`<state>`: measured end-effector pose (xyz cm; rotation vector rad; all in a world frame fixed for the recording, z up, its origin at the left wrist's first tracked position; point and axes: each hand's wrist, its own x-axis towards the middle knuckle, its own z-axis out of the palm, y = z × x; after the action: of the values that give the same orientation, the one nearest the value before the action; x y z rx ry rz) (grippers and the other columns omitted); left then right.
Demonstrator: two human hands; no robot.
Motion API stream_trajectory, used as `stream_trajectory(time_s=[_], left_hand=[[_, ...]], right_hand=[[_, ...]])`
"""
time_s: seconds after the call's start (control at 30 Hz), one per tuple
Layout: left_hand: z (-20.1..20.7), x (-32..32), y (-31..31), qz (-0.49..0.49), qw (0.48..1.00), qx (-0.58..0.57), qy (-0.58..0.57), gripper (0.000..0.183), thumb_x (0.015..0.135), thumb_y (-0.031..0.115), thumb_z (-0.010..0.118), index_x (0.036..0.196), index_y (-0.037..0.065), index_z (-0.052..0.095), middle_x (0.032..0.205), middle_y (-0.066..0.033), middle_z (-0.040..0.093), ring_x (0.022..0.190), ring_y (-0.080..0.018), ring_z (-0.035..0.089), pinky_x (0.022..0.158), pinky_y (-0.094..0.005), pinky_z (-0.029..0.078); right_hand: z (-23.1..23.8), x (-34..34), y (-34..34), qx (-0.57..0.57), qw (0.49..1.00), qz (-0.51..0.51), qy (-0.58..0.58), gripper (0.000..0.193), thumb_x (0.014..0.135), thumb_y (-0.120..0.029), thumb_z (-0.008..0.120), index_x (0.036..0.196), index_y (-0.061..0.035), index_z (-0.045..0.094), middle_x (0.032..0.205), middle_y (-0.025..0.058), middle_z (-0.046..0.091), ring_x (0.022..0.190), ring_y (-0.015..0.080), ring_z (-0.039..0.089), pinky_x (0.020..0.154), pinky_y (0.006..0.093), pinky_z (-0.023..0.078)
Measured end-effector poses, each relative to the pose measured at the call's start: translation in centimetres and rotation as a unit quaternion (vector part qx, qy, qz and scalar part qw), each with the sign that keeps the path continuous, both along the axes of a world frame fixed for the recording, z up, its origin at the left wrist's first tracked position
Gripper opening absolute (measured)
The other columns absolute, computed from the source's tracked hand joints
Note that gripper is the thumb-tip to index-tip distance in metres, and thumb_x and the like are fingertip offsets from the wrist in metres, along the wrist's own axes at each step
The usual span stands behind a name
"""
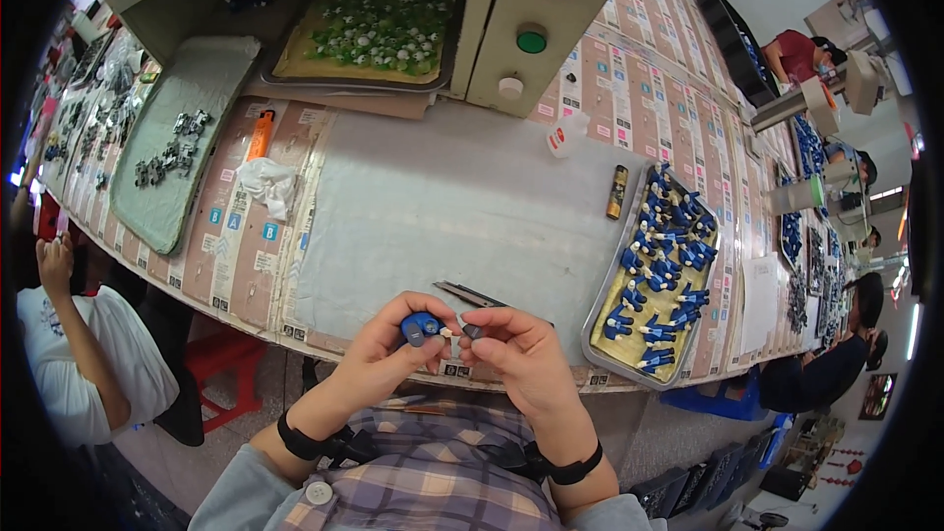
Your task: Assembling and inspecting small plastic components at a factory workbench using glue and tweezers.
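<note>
My left hand [388, 344] pinches a small blue plastic part [420, 327] with a white tip, held over the near edge of the workbench. My right hand [516, 349] meets it from the right, its fingertips closed on a tiny dark piece [472, 331] at the blue part's tip. Both wrists wear black bands. Grey tweezers [470, 295] lie on the grey mat [442, 206] just beyond my fingers.
A metal tray [602, 329] of several blue parts sits at my right, a small brass-coloured cylinder [617, 192] beside it. At the left are crumpled white cloth [267, 182], an orange tool [260, 135], a green mat [167, 206] with dark parts. Machine housing [521, 29] with buttons stands behind. Other people work at both sides.
</note>
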<state>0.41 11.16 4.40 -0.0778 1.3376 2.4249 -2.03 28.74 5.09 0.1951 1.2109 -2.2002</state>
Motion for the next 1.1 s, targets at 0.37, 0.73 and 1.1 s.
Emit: stream_trajectory(time_s=[0.37,0.73,1.1], left_hand=[[0.3,0.1,-0.1,-0.02,1.0,-0.01,0.002,0.024,0.087,0.01,0.05,0.109,0.003,0.046,0.1,-0.0034,0.052,0.078,-0.0056,0.048,0.068,-0.0188,0.042],[0.4,0.2,0.3,-0.037,0.997,-0.052,0.043,0.025,0.084,0.002,0.048,0.109,0.004,0.046,0.097,-0.0014,0.049,0.086,-0.0071,0.048,0.077,-0.0211,0.04],[0.7,0.4,0.2,-0.038,0.994,-0.09,0.041,0.029,0.079,-0.001,0.044,0.108,0.003,0.046,0.093,-0.0014,0.05,0.083,-0.0059,0.047,0.072,-0.0204,0.039]], right_hand=[[1.0,0.6,-0.5,0.277,0.934,-0.057,0.218,0.019,0.076,0.0,0.061,0.094,-0.0009,0.064,0.081,0.0069,0.062,0.076,0.0114,0.057,0.063,0.0208,0.045],[1.7,0.7,-2.0,0.354,0.789,-0.118,0.487,0.025,0.063,-0.001,0.071,0.087,-0.0049,0.066,0.073,0.0036,0.057,0.061,0.014,0.05,0.05,0.0232,0.039],[1.8,0.6,-2.0,0.423,0.641,-0.091,0.634,0.028,0.061,0.001,0.067,0.089,-0.0011,0.065,0.074,0.0059,0.057,0.061,0.0183,0.056,0.05,0.0257,0.044]])
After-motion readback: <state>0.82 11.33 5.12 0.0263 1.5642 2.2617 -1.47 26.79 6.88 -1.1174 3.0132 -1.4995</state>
